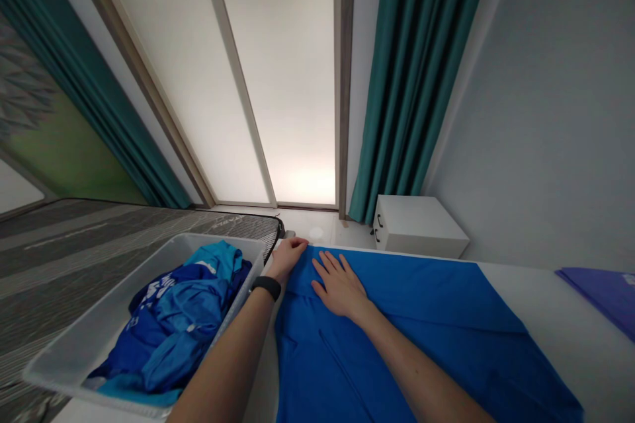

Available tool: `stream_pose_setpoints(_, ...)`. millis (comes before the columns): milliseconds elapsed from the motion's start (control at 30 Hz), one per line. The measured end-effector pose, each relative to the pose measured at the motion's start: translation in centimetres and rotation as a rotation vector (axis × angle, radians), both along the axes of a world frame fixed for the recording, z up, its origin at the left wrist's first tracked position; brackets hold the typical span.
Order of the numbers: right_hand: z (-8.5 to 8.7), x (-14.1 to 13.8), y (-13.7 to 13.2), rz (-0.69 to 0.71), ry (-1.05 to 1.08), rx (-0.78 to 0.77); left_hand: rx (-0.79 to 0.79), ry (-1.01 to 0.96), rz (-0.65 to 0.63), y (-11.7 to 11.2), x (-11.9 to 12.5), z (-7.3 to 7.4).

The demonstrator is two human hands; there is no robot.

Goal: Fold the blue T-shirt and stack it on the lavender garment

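A blue garment lies spread over a white table, with a fold line running across its far part. At the garment's far left corner, my left hand pinches the edge between thumb and fingers; a dark band circles that wrist. Just to the right, my right hand rests flat on the cloth with its fingers apart, holding nothing. The near end of the garment runs out of view.
Left of the table stands a translucent plastic bin holding crumpled blue clothes. A folded purple cloth lies at the right. Beyond are a white cabinet, a striped mattress and frosted sliding doors.
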State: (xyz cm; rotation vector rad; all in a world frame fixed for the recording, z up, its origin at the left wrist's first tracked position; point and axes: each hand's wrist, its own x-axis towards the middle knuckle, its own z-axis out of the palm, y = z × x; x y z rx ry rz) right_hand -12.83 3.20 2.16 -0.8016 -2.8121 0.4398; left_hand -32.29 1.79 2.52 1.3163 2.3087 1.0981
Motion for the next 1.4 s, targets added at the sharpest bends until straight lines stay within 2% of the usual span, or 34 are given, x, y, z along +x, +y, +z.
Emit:
stream_pose_setpoints(300, 0.1, 0.0, -0.2, -0.028, -0.017, -0.018, -0.1, 0.126, 0.113, -0.5, 1.1, 0.9)
stream_pose_setpoints(600, 0.5, 0.1, 0.2, -0.024, -0.035, -0.032, -0.098, 0.291, 0.064, -1.1, 1.7, 0.7)
stream_pose_setpoints(667, 0.6, 0.2, 0.4, 0.004, -0.021, -0.029, -0.103, 0.308, 0.054, -1.0, 1.6, 0.6)
stream_pose_setpoints(833, 0.5, 0.5, 0.8, 0.18, 0.02, 0.014, -0.112, 0.355, 0.038, -1.1, 1.5, 0.5)
stream_pose_setpoints(1067, 0.0, 0.6, 0.5, 0.192, -0.011, 0.015, -0.128, 0.47, 0.017, -1.6, 1.9, 0.6)
stream_pose_setpoints(1167, 0.1, 0.4, 0.9, 0.19, 0.02, -0.034, -0.125, 0.505, 0.027, -2.2, 2.5, 0.9)
stream_pose_setpoints(1267, 0.4, 0.5, 2.3, 0.163, 0.083, -0.134, -0.103, 0.566, -0.045, -3.0, 3.3, 1.1)
stream_pose_setpoints(1400, 0.2, 1.2, 4.1, 0.02, 0.057, -0.122, -0.084, 0.667, -0.288, -3.8, 4.2, 0.5)
